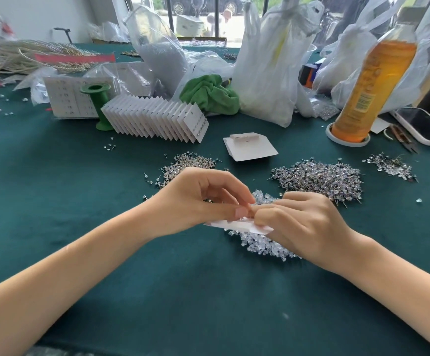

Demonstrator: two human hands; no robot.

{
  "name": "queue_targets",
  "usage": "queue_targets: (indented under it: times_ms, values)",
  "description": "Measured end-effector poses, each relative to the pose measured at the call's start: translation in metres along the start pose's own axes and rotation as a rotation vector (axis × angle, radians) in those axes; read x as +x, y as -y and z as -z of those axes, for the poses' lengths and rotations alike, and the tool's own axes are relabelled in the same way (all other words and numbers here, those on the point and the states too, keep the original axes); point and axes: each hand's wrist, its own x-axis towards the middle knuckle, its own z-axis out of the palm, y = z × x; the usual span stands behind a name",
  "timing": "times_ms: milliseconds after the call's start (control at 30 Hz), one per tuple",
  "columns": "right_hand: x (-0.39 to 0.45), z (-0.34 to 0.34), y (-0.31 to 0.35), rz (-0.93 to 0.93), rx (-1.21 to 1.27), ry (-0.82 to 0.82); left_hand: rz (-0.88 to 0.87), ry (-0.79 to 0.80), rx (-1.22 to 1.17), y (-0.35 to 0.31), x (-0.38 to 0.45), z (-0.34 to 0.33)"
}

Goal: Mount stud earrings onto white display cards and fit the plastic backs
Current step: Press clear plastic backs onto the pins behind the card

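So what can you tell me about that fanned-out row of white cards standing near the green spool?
The row of white cards stands on the green tablecloth, each card upright on its edge and leaning, packed face to back like an accordion. They look like thin stiff cardboard, roughly square. The frontmost card, at the right end, shows small studs mounted in a column along one edge. The left end sits against the green spool. Neither hand touches it; both work nearer the camera.

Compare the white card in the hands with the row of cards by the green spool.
The held card lies nearly flat, gripped by the left hand and right hand; the row of cards stands tilted on the table, untouched. One single, one many. Both white.
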Motion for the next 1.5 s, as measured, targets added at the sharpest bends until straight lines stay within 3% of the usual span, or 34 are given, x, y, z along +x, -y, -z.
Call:
queue_targets:
  times_ms: [500,1300,1500]
  values:
    - [-0.0067,-0.0068,-0.0034,-0.121,0.254,-0.033,-0.077,0.027,0.113,-0.0015,-0.0002,0.0000]
    - [0.0000,-0.0015,0.0017,-0.095,0.082,0.015,-0.143,0.056,0.322,-0.0072,-0.0030,0.0036]
    - [0.0001,-0.0022,0.0009,-0.096,0.067,-0.018,-0.141,0.045,0.253,-0.0065,-0.0031,0.0026]
